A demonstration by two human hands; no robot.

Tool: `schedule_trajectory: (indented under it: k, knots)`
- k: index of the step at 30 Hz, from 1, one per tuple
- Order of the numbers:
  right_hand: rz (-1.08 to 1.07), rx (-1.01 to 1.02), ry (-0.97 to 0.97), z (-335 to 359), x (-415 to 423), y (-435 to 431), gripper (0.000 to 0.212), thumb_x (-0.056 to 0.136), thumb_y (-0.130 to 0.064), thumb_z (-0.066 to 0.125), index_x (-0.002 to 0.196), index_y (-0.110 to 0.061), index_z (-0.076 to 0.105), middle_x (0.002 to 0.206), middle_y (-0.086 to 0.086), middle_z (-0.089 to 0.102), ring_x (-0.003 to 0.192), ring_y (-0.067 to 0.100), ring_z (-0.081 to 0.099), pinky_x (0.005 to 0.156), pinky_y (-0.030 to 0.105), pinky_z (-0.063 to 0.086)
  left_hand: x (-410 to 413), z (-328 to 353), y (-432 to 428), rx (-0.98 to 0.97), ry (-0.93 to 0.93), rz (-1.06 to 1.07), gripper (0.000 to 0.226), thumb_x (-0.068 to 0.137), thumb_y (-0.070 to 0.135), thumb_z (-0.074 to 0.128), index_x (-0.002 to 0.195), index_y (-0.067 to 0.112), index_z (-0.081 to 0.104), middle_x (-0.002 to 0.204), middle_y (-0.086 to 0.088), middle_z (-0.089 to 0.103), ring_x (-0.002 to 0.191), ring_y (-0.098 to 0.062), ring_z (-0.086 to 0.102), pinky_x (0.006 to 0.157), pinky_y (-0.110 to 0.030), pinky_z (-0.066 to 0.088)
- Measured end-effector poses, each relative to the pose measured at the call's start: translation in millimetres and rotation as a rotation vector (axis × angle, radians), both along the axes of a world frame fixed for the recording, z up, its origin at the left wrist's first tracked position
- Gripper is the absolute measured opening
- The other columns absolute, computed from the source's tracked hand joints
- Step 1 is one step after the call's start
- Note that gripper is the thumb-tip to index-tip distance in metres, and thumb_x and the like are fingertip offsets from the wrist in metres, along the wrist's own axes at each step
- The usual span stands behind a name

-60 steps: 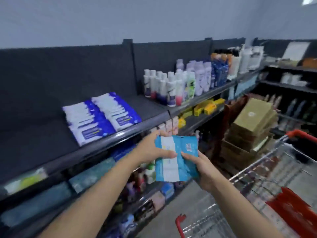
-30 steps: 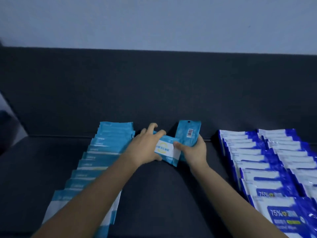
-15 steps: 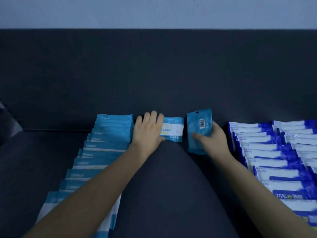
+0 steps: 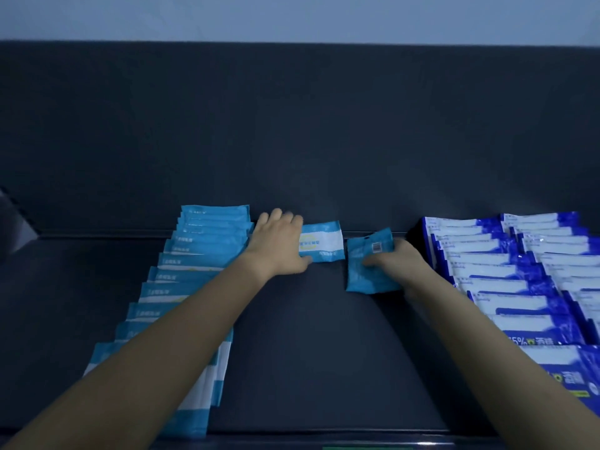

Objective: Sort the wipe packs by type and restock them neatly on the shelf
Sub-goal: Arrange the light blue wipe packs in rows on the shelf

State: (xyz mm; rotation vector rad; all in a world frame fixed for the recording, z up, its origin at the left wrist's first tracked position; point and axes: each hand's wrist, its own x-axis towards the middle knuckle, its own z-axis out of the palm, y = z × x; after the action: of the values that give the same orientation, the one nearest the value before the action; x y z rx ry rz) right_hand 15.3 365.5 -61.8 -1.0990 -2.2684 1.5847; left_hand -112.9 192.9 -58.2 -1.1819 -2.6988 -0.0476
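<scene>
One long row of flat light-blue foil wipe packs (image 4: 201, 254) runs from about seven o'clock near the front lip up to eleven o'clock at the back of the dark matte shelf board (image 4: 308, 352). Each soft rectangular pack overlaps the next like a shingle, with white bands showing on the nearest ones. Just at the row's three o'clock, the left hand (image 4: 279, 246) lies palm-down, its fingers straight and pressed together over the left end of a light-blue pack with a white printed band (image 4: 324, 243), the thumb against its near edge. This pack lies flat and crosswise, close against the foot of the smooth dark back panel (image 4: 292, 141). At its four o'clock, slightly apart, a crinkled light-blue pack with a barcode (image 4: 363, 274) sits tilted, pinched at its right edge by the right hand (image 4: 401, 261), thumb on top and the other fingers curled round the edge, mostly hidden. Farther toward three o'clock, two rows of glossy dark-blue and white wipe packs (image 4: 506, 280) lie shingled the same way, the nearer ones printed "75%".
</scene>
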Motion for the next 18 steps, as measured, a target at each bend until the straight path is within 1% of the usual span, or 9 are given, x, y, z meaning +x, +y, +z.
schedule_trajectory:
  k: [3,5,8,11,12,13,14,16,18]
  knots:
    - [0.060,0.515,-0.319,11.5,4.7,0.5,0.056,0.077,-0.033,0.072,0.122,-0.007,0.050,0.122,0.009,0.054,0.110,0.029,0.056,0.085,0.034,0.047,0.0,7.3,-0.5,-0.074,-0.171,0.037,0.065,0.074,0.064,0.062,0.121,0.021,0.052,0.118,0.001,0.051,0.113,-0.020,0.040,0.098,-0.033,0.031]
    - [0.083,0.740,-0.324,15.7,6.9,-3.8,0.054,0.081,-0.035,0.066,0.125,-0.009,0.047,0.128,0.012,0.045,0.117,0.032,0.046,0.087,0.038,0.044,1.6,11.3,-0.4,-0.103,-0.202,0.036,0.070,0.075,0.065,0.060,0.129,0.021,0.050,0.125,0.000,0.046,0.118,-0.020,0.038,0.101,-0.034,0.030]
    - [0.162,0.801,-0.166,13.6,4.4,-12.8,0.045,0.085,-0.034,0.063,0.124,-0.013,0.055,0.125,0.011,0.050,0.117,0.031,0.045,0.089,0.036,0.043,4.4,12.9,1.6,-0.138,-0.318,0.062,0.074,0.082,0.061,0.056,0.140,0.018,0.039,0.135,-0.003,0.042,0.124,-0.024,0.039,0.104,-0.034,0.029]
    - [0.188,0.785,-0.035,9.5,2.4,-24.0,0.034,0.087,-0.030,0.062,0.116,-0.013,0.062,0.117,0.008,0.055,0.111,0.028,0.051,0.083,0.032,0.042,7.4,13.5,4.9,-0.192,-0.361,0.094,0.086,0.074,0.069,0.059,0.141,0.019,0.037,0.136,-0.003,0.040,0.126,-0.024,0.036,0.104,-0.034,0.028]
    - [0.187,0.780,-0.011,8.9,3.1,-27.2,0.031,0.087,-0.029,0.061,0.114,-0.012,0.062,0.115,0.008,0.056,0.108,0.027,0.053,0.081,0.031,0.042,9.4,15.1,5.6,-0.214,-0.371,0.108,0.089,0.068,0.076,0.059,0.136,0.020,0.042,0.133,-0.002,0.044,0.123,-0.024,0.039,0.101,-0.034,0.031]
    - [0.188,0.798,-0.003,8.2,3.6,-29.4,0.029,0.088,-0.028,0.059,0.111,-0.011,0.063,0.113,0.008,0.057,0.106,0.027,0.054,0.080,0.031,0.043,11.1,16.5,6.1,-0.222,-0.381,0.126,0.088,0.061,0.081,0.060,0.123,0.020,0.050,0.124,0.000,0.051,0.114,-0.023,0.046,0.094,-0.033,0.036]
    - [0.184,0.844,-0.006,7.6,3.9,-30.4,0.027,0.089,-0.026,0.057,0.108,-0.009,0.063,0.109,0.008,0.058,0.104,0.028,0.054,0.078,0.032,0.044,13.6,18.1,5.9,-0.206,-0.398,0.145,0.081,0.055,0.083,0.063,0.103,0.018,0.054,0.110,0.001,0.058,0.099,-0.020,0.052,0.082,-0.032,0.042]
    - [0.149,0.924,-0.009,8.4,3.9,-28.9,0.022,0.088,-0.022,0.053,0.101,-0.007,0.063,0.103,0.009,0.059,0.099,0.028,0.054,0.071,0.032,0.043,19.1,21.6,3.9,-0.145,-0.491,0.190,0.072,0.049,0.080,0.070,0.078,0.017,0.051,0.079,0.005,0.055,0.069,-0.015,0.051,0.058,-0.029,0.038]
    - [0.121,0.869,0.000,11.0,3.0,-26.4,0.018,0.087,-0.020,0.051,0.094,-0.009,0.063,0.097,0.007,0.062,0.090,0.027,0.056,0.066,0.029,0.038,21.9,21.1,-0.8,-0.057,-0.673,0.216,0.065,0.051,0.073,0.075,0.075,0.017,0.054,0.075,0.006,0.054,0.066,-0.013,0.051,0.055,-0.027,0.035]
